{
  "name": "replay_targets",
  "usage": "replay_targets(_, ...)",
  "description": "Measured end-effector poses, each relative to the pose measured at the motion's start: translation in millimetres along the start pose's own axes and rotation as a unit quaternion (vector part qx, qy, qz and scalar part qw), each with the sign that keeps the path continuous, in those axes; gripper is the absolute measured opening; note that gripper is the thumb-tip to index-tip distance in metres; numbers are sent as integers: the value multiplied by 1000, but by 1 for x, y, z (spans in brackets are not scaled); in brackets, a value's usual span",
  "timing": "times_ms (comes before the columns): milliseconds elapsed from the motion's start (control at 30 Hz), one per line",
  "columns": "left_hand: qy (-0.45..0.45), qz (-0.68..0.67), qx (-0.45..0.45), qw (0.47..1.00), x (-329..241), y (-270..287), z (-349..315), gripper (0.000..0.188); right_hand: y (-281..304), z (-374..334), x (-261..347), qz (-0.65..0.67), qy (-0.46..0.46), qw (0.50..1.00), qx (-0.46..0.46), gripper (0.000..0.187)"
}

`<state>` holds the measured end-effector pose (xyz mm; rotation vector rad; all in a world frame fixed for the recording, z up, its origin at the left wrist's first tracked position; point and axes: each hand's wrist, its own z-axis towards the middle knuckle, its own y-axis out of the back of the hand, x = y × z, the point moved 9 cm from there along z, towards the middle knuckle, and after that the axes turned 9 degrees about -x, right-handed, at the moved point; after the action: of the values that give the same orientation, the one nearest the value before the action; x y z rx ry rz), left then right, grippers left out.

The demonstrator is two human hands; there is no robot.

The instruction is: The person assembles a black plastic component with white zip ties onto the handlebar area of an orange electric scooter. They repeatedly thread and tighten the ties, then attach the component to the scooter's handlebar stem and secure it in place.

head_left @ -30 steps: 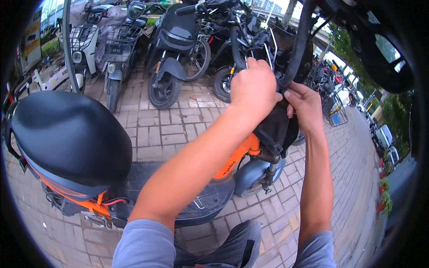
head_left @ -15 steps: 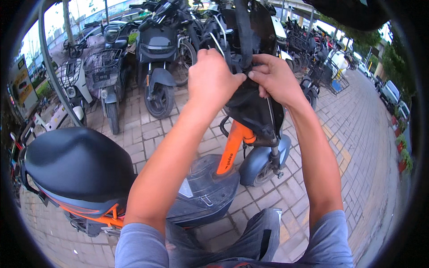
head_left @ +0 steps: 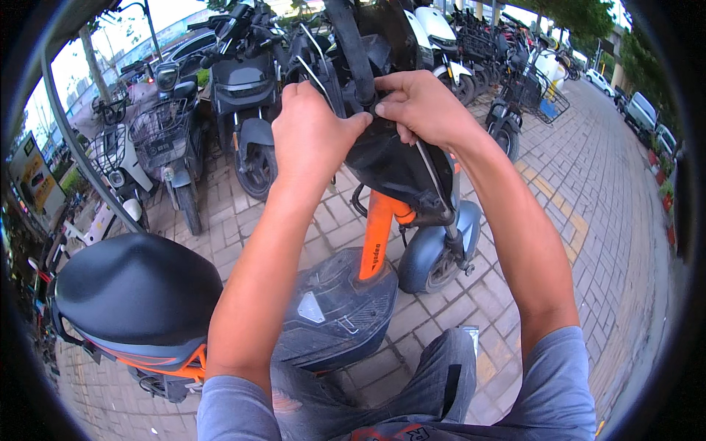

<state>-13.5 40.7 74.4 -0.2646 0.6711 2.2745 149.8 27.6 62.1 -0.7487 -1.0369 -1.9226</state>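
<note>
An orange and dark grey electric scooter stands in front of me, with its black seat point(head_left: 136, 290), black footboard point(head_left: 338, 312) and orange frame tube point(head_left: 376, 235). Both my hands are at its black front cover point(head_left: 393, 173), just below a thick black tube or strap point(head_left: 349, 51). My left hand point(head_left: 320, 132) is closed, fingers curled over the far side, thumb toward the tube's lower end. My right hand point(head_left: 423, 110) pinches at the same spot, thumb against forefinger. What either holds is hidden. A thin pale rod point(head_left: 432, 173) runs down the cover from beneath my right hand.
The scooter's front wheel point(head_left: 441, 264) rests on brick paving point(head_left: 544, 242). A dark scooter point(head_left: 246, 92) and a bicycle-like one with a wire basket point(head_left: 158, 136) are parked beyond, left. More two-wheelers point(head_left: 507, 110) line the right. My bent knee point(head_left: 448, 367) is beside the footboard.
The view has shifted a little, so hands and scooter front appear further left and the seat lower. Both hands keep nearly the same grip at the front cover.
</note>
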Motion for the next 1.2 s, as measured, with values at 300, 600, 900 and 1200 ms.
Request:
replay_targets(300, 18, -24, 34, 999, 2, -3, 4, 52, -1, -1, 4, -19, 0, 1000, 15, 42)
replay_targets(600, -1, -18, 11, 1000, -4, -1, 2, 63, 1, 2, -1, -9, 4, 1000, 9, 43)
replay_targets(900, -17, 39, -1, 999, -13, 4, 0, 67, 3, 0, 2, -12, 12, 1000, 0, 40)
replay_targets(1200, 4, 35, 47, 998, -11, 2, 5, 67, 3, -1, 3, -52, 1, 998, 19, 45)
